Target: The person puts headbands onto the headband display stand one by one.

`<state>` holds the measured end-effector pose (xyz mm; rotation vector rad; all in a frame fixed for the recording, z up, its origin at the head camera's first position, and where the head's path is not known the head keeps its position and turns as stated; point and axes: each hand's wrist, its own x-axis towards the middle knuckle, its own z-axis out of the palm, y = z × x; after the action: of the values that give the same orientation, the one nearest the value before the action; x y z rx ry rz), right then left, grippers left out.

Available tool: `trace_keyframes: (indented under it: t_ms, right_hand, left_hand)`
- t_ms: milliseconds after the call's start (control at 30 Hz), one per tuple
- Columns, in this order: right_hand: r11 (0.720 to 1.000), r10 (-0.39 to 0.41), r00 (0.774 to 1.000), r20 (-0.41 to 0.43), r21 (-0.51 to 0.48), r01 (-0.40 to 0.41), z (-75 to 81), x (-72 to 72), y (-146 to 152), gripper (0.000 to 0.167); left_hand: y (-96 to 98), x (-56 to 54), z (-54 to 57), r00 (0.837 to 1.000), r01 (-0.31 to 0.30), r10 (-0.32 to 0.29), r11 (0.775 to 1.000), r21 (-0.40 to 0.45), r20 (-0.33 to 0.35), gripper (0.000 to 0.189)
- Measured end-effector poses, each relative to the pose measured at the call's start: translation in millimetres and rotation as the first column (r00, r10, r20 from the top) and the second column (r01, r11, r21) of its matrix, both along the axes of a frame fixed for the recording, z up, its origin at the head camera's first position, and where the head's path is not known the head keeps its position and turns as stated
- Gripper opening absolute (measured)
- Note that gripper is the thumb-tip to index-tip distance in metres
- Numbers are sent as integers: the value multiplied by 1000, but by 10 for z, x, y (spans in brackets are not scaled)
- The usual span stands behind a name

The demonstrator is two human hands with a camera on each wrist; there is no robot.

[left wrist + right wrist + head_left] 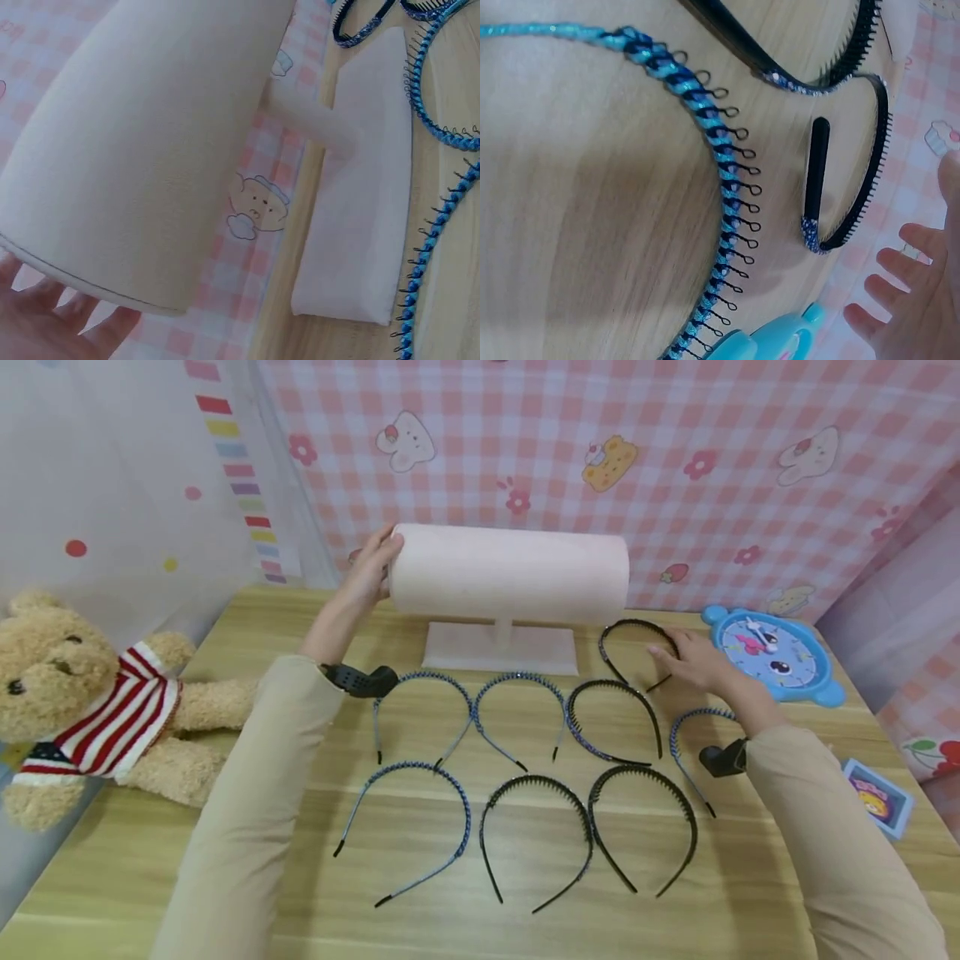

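A pale cylindrical headband stand [510, 572] on a flat base [498, 647] stands at the back of the table. My left hand [369, 568] is at its left end; in the left wrist view the spread fingers [109, 330] reach the cylinder's rim, their tips partly hidden. My right hand [697, 660] is by a black toothed headband [637, 622] right of the base. From the right wrist, those fingers [900, 266] look spread, with a gap to that headband [817, 165]. Beneath my right wrist lies a blue braided headband [675, 743].
Blue headbands [467, 802] and black headbands [536, 779] lie in rows across the table. On the left, a teddy bear [120, 718] lies in a striped top. A blue clock [776, 656] and a small blue frame [877, 797] are at the right, a checked curtain [525, 443] behind.
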<state>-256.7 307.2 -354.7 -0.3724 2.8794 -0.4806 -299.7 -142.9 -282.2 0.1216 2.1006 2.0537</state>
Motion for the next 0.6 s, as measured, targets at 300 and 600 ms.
trace_keyframes:
  t_ms: [300, 600]
  right_hand:
    - [976, -125, 963, 241, -147, 163, 58, -57, 76, 82]
    - [925, -298, 907, 296, -145, 351, -17, -108, 275, 74]
  left_hand:
    - [7, 13, -103, 994, -73, 74, 997, 10, -86, 60]
    - [131, 42, -104, 995, -62, 62, 998, 5, -76, 57]
